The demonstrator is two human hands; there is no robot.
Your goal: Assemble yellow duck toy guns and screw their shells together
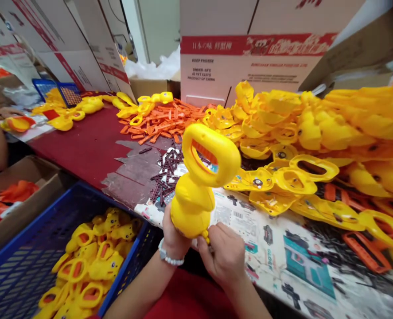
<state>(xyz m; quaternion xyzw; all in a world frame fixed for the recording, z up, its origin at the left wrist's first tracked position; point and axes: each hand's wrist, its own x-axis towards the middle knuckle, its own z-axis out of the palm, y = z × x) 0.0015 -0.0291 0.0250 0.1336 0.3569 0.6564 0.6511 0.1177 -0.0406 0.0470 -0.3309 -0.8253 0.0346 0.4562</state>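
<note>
Both hands point(199, 243) at table edge point(143, 208).

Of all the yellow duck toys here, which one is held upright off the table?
The yellow duck toy gripped by the left hand and right hand; the others lie in piles or the blue crate.

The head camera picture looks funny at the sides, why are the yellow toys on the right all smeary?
In the head view, the yellow toy in both hands is sharp; the toy pile at the right edge is stretched and blurred by the wide lens. Lighting is even, without hard shadows.
</note>
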